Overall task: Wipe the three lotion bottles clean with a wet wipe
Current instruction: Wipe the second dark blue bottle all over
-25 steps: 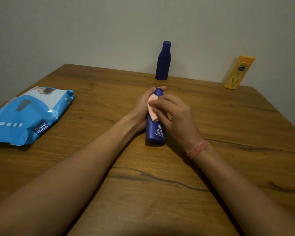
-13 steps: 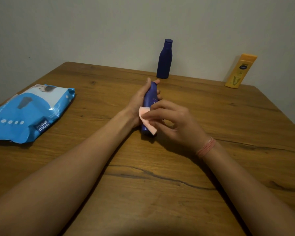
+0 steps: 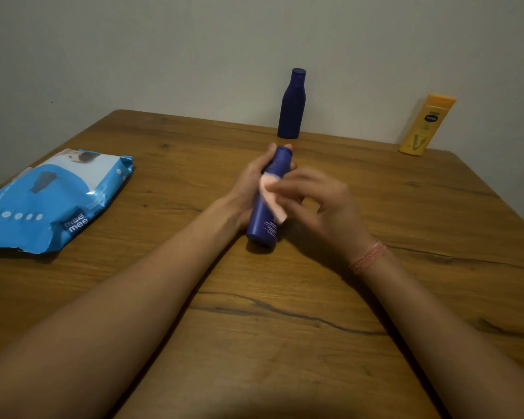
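Note:
My left hand (image 3: 250, 184) grips a blue lotion bottle (image 3: 265, 217) at the table's middle, tilted with its cap pointing away from me and its base near the wood. My right hand (image 3: 318, 201) presses a pale pink wet wipe (image 3: 271, 196) against the bottle's side; this hand is blurred. A second dark blue bottle (image 3: 291, 105) stands upright at the far edge by the wall. A yellow lotion bottle (image 3: 425, 125) leans against the wall at the far right.
A blue pack of wet wipes (image 3: 52, 201) lies on the wooden table (image 3: 285, 328) at the left. The wall runs right behind the far edge. The table's right edge slants down at the right.
The wipe slid from the bottle's top down toward its base, then back up to its middle. The bottle tipped from near upright to a lean away from me.

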`<state>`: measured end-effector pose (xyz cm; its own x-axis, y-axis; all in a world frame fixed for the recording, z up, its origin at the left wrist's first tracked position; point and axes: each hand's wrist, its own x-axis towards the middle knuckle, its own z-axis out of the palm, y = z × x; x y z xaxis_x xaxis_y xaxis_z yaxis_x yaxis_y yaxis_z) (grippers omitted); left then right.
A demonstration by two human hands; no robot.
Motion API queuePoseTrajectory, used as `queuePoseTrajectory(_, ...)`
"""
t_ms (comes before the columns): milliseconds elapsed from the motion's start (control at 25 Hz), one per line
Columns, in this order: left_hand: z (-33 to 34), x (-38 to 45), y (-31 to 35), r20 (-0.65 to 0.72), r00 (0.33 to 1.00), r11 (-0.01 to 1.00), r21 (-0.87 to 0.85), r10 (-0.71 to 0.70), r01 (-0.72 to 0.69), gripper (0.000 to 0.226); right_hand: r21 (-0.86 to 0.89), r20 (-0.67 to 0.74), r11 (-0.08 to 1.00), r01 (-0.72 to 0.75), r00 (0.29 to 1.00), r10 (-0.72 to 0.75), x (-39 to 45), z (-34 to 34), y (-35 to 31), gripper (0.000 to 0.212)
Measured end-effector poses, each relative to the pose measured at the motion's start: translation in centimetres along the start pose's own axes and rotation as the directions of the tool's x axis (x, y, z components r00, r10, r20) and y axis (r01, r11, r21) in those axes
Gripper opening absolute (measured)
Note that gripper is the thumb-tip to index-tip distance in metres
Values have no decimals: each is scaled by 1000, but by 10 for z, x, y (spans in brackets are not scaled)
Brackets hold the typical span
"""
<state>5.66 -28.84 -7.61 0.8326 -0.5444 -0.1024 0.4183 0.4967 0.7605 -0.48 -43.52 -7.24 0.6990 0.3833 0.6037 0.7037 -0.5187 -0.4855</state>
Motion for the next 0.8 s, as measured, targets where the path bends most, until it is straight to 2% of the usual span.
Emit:
queuePoseTrajectory(80, 9, -4, -4, 51, 998, 998, -36, -46, 48, 46, 17, -197, 982, -186, 963, 186, 6, -4, 10, 26)
queuePoseTrajectory(160, 10, -5, -3, 62, 997, 997, -54, -55, 58, 51, 19, -234, 970, -242, 942, 239, 5, -4, 11, 28)
queuePoseTrajectory(200, 8, -4, 0, 55, 997, 997, -51, -61, 63, 48, 16, -187, 981, -194, 963, 194, 3, -2, 7, 27)
queuePoseTrajectory(280, -1, -3, 7, 21, 996, 996, -18, -90, 90, 39, -11, 5, 1000, 13, 1000, -13, -2, 0, -9, 25)
queuePoseTrajectory(360, -8, -4, 11, -16, 990, 990, 17, -138, 139, 42, -33, 168, 982, 186, 970, -178, -5, 3, -14, 25)
queuePoseTrajectory(400, -9, -6, 12, -11, 985, 985, 31, -171, 171, 42, -40, 153, 985, 170, 975, -162, -4, 3, -11, 25)
queuePoseTrajectory(480, -4, -8, 10, 27, 982, 977, 109, -188, 185, 36, -47, -37, 998, -36, 999, 34, 1, 1, -2, 26)
queuePoseTrajectory(520, -1, -9, 8, 28, 986, 976, 145, -167, 161, 34, -56, -127, 988, -143, 983, 135, 2, 0, 2, 27)
queuePoseTrajectory(560, 0, -8, 7, 19, 990, 980, 150, -137, 133, 34, -74, -167, 979, -191, 970, 177, 2, 0, 3, 28)
queuePoseTrajectory(600, -1, -7, 7, 0, 994, 986, 129, -110, 109, 37, -97, -149, 982, -162, 978, 147, 0, 1, 2, 28)
queuePoseTrajectory(680, -6, -2, 10, -64, 995, 993, 87, -71, 77, 42, -87, 28, 996, 32, 999, -30, -3, 3, -7, 28)
queuePoseTrajectory(760, -12, 2, 12, -102, 993, 994, 76, -65, 73, 42, -50, 179, 981, 187, 968, -176, -6, 3, -13, 27)
queuePoseTrajectory(800, -12, 2, 12, -103, 992, 994, 73, -74, 82, 42, -48, 183, 980, 193, 966, -182, -5, 3, -11, 27)
